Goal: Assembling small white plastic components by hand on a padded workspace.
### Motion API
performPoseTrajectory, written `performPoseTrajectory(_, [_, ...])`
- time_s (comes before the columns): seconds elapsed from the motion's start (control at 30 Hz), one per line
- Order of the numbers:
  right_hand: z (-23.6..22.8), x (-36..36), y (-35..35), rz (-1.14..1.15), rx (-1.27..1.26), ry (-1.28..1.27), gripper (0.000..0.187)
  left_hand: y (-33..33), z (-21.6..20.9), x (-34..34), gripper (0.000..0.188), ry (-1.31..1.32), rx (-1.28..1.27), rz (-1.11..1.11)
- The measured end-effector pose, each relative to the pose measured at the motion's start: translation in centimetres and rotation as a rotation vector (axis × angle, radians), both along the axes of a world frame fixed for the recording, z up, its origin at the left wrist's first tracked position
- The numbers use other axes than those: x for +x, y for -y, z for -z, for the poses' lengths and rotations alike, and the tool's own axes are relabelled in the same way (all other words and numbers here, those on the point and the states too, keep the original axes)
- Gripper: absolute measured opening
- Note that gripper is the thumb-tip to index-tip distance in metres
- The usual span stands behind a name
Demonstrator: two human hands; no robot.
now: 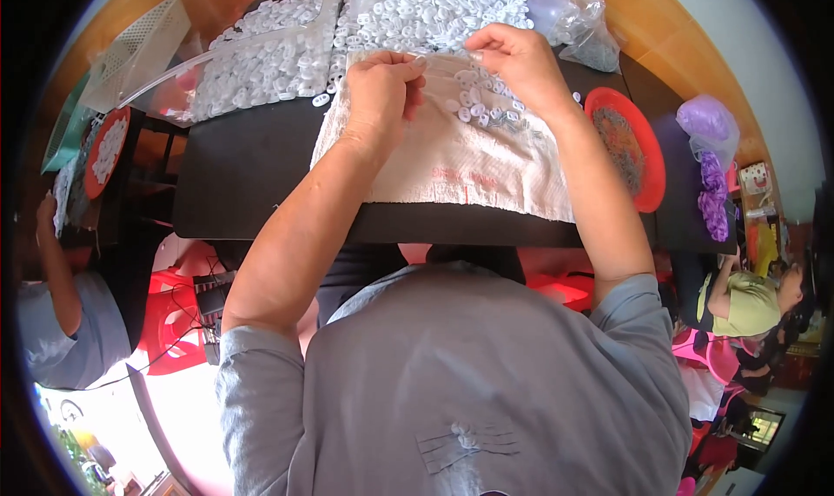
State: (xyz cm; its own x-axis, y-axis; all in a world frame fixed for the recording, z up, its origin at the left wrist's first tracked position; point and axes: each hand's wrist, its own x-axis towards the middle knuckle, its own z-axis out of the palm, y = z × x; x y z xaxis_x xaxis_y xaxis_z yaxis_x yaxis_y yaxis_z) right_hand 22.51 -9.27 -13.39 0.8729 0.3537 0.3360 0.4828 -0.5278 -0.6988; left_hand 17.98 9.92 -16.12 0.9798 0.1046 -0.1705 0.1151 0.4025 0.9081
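Observation:
Above a cream cloth [443,170] on the dark table, my left hand [382,92] is closed, thumb against curled fingers. Anything it pinches is too small or hidden to name. My right hand [521,66] is also closed in a pinch, at the near edge of a big heap of small white plastic pieces [434,9]. What lies between its fingertips cannot be made out. Between the hands, several loose white oval pieces [473,105] with holes rest on the cloth. Small metallic bits [521,121] lie beside them, under my right wrist.
At right, a red plate [658,170] holds many small metal pieces. Clear plastic [200,62] borders another white heap [261,70] at left. Purple bags [712,157] lie at the right edge. Other people [65,314] sit at left and right [747,303].

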Motion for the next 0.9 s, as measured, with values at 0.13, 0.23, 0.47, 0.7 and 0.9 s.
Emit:
performPoseTrajectory(0.13, [-0.4, -1.0, 0.5, 0.031, -0.044, 0.046, 0.015, 0.0, -0.1, 0.0, 0.006, 0.008, 0.011, 0.011])
performPoseTrajectory(0.23, [-0.7, -2.4, 0.8, 0.073, -0.274, 0.046, 0.012, 0.0, 0.0, -0.1, 0.006, 0.002, 0.005, 0.024])
performPoseTrajectory(0.47, [-0.2, -3.8, 0.6, -0.096, -0.534, 0.12, 0.011, -0.2, 0.2, 0.0, 0.007, -0.007, 0.028, 0.035])
performPoseTrajectory(0.7, [0.6, -3.6, 0.7, -0.158, -0.548, 0.221, 0.011, 0.0, -0.1, -0.2, 0.008, -0.024, 0.044, 0.041])
performPoseTrajectory(0.9, [2.1, -4.4, -1.7, -0.299, -0.538, 0.533, 0.011, -0.1, 0.2, 0.0, 0.008, -0.004, -0.006, 0.006])
